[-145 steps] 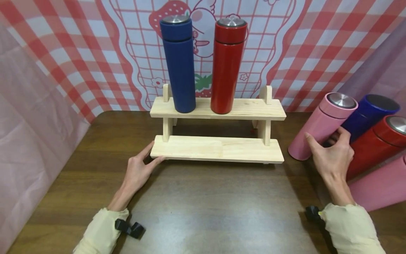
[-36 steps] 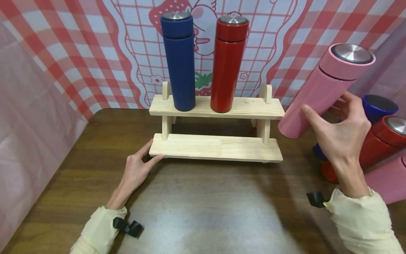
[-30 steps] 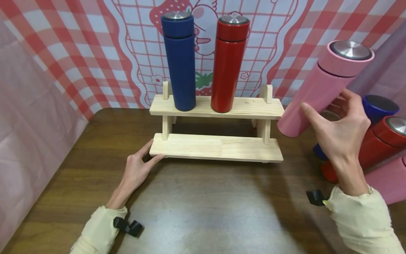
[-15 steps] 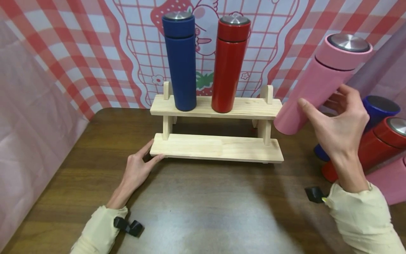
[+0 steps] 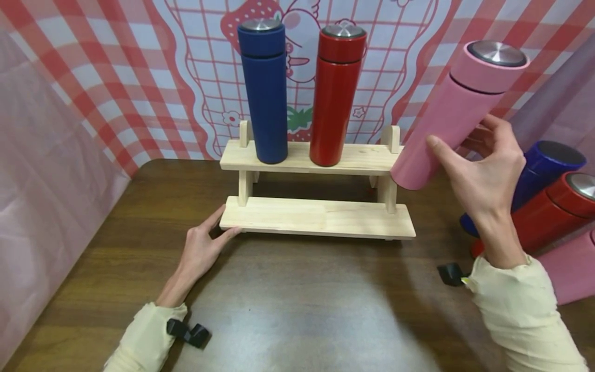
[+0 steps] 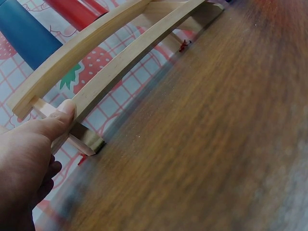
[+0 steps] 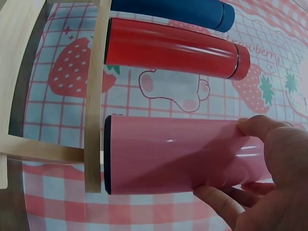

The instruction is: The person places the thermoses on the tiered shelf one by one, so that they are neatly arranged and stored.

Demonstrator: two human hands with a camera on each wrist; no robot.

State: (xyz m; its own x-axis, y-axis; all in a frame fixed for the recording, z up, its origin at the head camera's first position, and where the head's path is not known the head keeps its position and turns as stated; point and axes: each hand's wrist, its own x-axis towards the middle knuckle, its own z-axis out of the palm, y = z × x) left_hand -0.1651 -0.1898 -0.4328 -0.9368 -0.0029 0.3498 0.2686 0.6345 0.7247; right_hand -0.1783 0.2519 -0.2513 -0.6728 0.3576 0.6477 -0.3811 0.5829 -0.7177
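My right hand (image 5: 483,170) grips a pink flask (image 5: 453,116) with a steel cap, tilted in the air, its base close to the right end of the upper shelf of a wooden two-tier rack (image 5: 321,219). In the right wrist view the pink flask (image 7: 168,156) sits in my fingers, its base beside the rack's shelf edge (image 7: 96,96). A blue flask (image 5: 265,90) and a red flask (image 5: 333,95) stand upright on the upper shelf. My left hand (image 5: 202,248) rests open against the lower shelf's left front corner, its thumb (image 6: 60,115) on the shelf edge.
At the right edge of the brown table (image 5: 302,305) lie a blue flask (image 5: 541,170), a red flask (image 5: 558,209) and a pink flask (image 5: 572,268). A red-checked cloth with a strawberry print (image 5: 139,77) hangs behind; pink cloth (image 5: 42,181) covers the left side.
My right hand took the pink flask from the pile on the right, raised it and carried it left toward the upper shelf. The left hand has stayed at the rack's corner.
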